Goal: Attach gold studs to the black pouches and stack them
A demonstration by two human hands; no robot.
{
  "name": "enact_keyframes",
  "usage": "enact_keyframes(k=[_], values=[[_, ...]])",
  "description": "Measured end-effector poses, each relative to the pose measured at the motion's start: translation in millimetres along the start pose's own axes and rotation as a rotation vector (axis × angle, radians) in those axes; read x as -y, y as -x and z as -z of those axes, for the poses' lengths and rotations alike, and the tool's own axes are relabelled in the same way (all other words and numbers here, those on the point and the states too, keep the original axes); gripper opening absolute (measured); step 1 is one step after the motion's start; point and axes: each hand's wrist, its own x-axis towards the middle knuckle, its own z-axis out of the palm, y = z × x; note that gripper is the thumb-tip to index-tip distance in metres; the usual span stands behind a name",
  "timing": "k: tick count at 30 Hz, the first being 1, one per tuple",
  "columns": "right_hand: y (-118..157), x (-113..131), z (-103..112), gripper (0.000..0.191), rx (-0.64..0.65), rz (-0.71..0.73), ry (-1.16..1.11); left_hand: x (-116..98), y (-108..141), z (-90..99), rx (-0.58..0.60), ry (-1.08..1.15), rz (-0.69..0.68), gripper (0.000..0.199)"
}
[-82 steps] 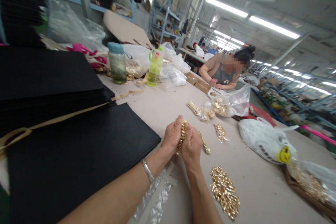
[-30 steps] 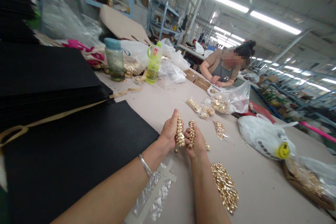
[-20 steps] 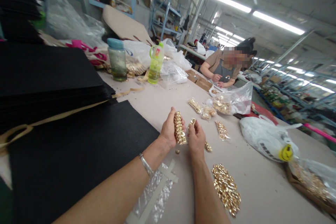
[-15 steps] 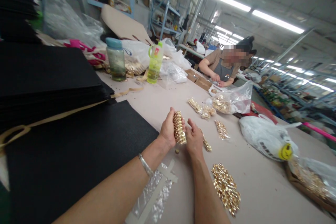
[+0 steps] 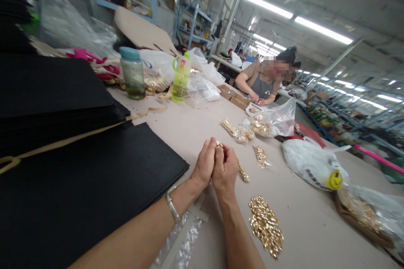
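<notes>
My left hand and my right hand are pressed together above the table, fingers curled round a bundle of gold chain. Only the bundle's top shows between my fingers; the palms hide the remainder. Just right of my right hand, a thin strand of gold chain lies on the tabletop. Nearer to me, a loose heap of gold chain rests beside my right forearm. Beneath my wrists is a clear plastic sheet with pale tape strips, partly covered by my arms.
Stacked black sheets fill the left side. Two water bottles, one blue-lidded and one green, stand at the back. Gold chain packets, a white plastic bag and a box lie rightward. Across the table a person works.
My right hand has moved in against my left and closed over the gold chain bundle, which was plainly visible in my left hand before. The view has shifted slightly.
</notes>
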Motion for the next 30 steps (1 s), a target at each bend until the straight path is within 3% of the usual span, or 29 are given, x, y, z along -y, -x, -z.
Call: enact_keyframes(k=[4,8,19,25,30], values=[[0.2,1.2,1.0,0.033,-0.004,0.019,-0.069,-7.3,1.9,0.6,0.023,-0.139,-0.157,0.031],[0.6,7.0,2.5,0.033,-0.019,0.032,-0.071,-10.2,2.7,1.2,0.030,-0.218,-0.230,0.032],[2.4,2.6,-0.6,0.037,0.033,-0.038,-0.097,-6.6,0.0,2.1,0.036,-0.291,-0.220,0.035],[1.9,1.2,-0.2,0.033,-0.025,0.015,-0.113,-6.4,-0.2,2.4,0.047,-0.326,-0.246,0.036],[1.0,1.7,2.2,0.033,-0.039,0.058,0.016,-6.1,0.8,2.3,0.066,-0.340,-0.244,0.038]])
